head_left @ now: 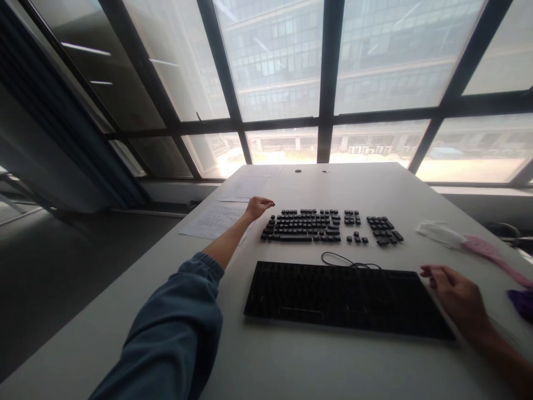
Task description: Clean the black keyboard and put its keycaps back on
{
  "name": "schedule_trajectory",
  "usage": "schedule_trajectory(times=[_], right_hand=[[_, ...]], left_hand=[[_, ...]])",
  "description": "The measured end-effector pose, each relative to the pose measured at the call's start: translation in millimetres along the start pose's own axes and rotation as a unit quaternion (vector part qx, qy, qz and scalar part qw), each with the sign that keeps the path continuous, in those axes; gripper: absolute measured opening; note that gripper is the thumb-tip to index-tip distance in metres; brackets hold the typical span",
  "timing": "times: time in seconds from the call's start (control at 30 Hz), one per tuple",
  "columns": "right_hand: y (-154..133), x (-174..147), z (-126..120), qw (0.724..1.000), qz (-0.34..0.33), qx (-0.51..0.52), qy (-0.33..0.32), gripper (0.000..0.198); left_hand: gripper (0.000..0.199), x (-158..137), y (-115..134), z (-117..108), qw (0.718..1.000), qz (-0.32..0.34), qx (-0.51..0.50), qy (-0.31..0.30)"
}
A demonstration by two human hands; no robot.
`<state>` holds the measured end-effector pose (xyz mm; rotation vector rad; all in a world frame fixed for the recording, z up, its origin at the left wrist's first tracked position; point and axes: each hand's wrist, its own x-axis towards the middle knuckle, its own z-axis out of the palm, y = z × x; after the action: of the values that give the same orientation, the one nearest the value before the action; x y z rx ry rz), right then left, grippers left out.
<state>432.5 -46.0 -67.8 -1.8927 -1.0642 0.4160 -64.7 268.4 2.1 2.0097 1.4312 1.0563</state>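
Evidently, we have the caps (290, 238) laid out on the desk (375, 361) in 4 groups beyond the board (345, 305): a wide main block, a small block to its right, the arrow cluster nearer us, and the number block farthest right. Our left hand (259, 208) reaches to the far left corner of the main block, with its thumb and fingertips pinched on a tiny dark piece (a loose cap, we think). Our right hand (456, 294) is just beside the board's right edge, fingers loosely bent; whether they hold anything small, we cannot tell.

As for progress, we judge the laying-out nearly complete: the main block looks dense and keeps a keyboard's order, while its top row has gaps between clusters. The dark board shows pale wire lines and no cap we can pick out, though its surface is too dim to be sure that it is wholly bare. What seems left is the pinched cap, apart from the rows. The cord (333, 255) curls between board and caps; at least 2 papers (210, 220) lie to the left.
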Motion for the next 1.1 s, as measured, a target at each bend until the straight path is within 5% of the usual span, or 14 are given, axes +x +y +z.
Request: schedule_trajectory(times=[0.23,0.47,0.63,0.8,1.1], right_hand=[[-22,-9,-6,0.994,-0.084,-0.059,0.02,0.028],[-95,-40,35,0.968,-0.244,0.006,-0.063,0.027],[-151,-61,94,0.911,-0.361,0.07,-0.187,0.029],[-188,-75,137,0.882,-0.38,0.076,-0.269,0.031],[-191,-85,162,0.869,-0.372,0.022,-0.325,0.026]], left_hand=[[0.04,-105,28,-50,0.997,0.009,-0.073,-0.019],[0.025,-210,39,-48,0.989,0.004,-0.108,-0.104],[0.023,-220,40,-41,0.987,0.0,-0.123,-0.105],[0.021,-218,40,-43,0.986,0.013,-0.119,-0.113],[0.016,-219,47,-49,0.985,0.103,-0.05,-0.129]])
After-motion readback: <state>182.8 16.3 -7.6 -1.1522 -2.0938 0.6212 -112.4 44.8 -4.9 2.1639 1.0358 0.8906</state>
